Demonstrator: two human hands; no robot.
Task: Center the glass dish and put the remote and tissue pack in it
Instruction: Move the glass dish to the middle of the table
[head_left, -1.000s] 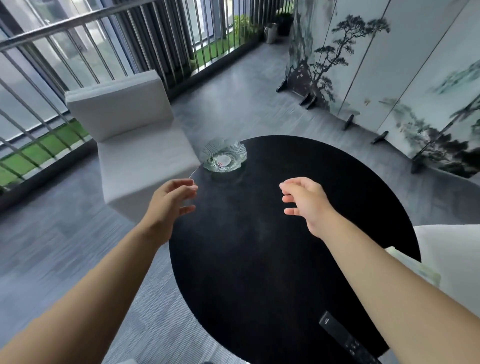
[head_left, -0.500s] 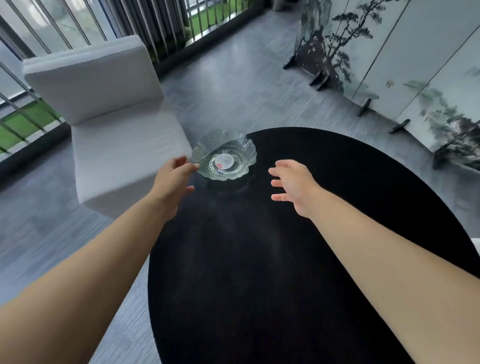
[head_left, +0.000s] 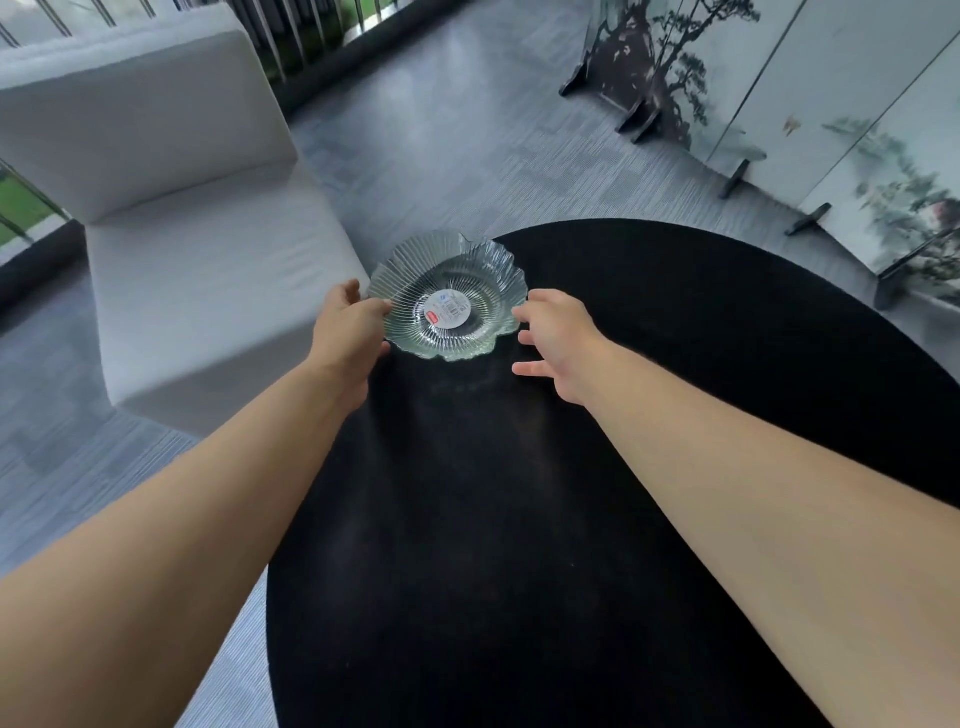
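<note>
Glass dish (head_left: 448, 297) at the far left edge of the black table (head_left: 675, 364), rim overhanging. Left hand (head_left: 349, 332) now at the left rim, thumb seemingly touching; a second ago well short. Right hand (head_left: 557, 338) spread beside the right rim, closed on nothing. Grip nearly made, so centering probably next. Remote and tissue pack out of view.

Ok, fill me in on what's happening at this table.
A person is reaching with both bare hands for a ribbed glass dish sitting at the far edge of a round black table. The left hand touches its left rim; the right hand is open beside its right rim. The dish is not yet centered.
</note>
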